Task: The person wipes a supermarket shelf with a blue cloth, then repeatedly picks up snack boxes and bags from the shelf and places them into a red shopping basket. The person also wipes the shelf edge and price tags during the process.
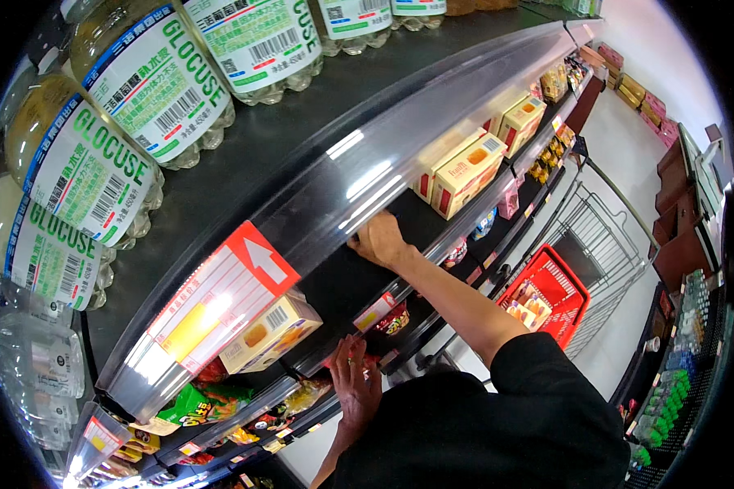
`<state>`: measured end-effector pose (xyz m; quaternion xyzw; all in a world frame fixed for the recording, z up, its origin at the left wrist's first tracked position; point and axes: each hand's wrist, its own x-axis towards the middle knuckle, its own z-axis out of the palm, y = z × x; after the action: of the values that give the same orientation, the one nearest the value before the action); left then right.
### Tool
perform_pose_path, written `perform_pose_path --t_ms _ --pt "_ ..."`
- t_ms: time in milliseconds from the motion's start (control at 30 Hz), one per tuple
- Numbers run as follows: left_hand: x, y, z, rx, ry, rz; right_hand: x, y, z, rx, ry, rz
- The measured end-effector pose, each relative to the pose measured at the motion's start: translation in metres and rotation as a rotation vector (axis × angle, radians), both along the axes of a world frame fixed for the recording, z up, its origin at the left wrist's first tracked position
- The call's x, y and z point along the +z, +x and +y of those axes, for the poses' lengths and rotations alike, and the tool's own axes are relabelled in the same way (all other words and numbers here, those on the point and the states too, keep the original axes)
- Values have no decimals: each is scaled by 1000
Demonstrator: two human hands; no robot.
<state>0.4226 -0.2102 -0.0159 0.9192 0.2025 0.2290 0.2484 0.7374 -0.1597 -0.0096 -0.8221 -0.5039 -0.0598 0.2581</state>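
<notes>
My right hand (380, 241) reaches onto a black shelf (348, 281) under a clear plastic label strip (367, 183). Its fingers curl inward, partly behind that strip, so whether they hold anything is hidden. Right of it stand cream and red food cartons (470, 174) with a pastry picture. To its left is a cream and purple carton (272, 333), partly covered by a large red-and-white price card (220, 299). Lower down, my left hand (356, 378) is raised beside the front edge of that shelf, fingers extended and nothing visible in them.
Large drink bottles (153, 85) line the upper shelf. Bagged snacks (202, 403) fill lower shelves. A wire shopping cart (611, 226) holding a red plastic basket (578, 293) with packages stands behind at right. Green-capped bottles (660, 403) stand across the aisle; stacked boxes (642, 98) lie far off.
</notes>
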Motion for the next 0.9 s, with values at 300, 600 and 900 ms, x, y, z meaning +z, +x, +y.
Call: perform_pose_path --t_ms 300,600,900 --pt "1 8 -5 -114 -11 -12 8 3 -76 -29 67 628" --pt "-4 3 -3 -175 30 -36 28 -37 -174 32 719 1750" --pt "10 12 -9 -295 23 -86 25 -86 -234 237 902 1757"
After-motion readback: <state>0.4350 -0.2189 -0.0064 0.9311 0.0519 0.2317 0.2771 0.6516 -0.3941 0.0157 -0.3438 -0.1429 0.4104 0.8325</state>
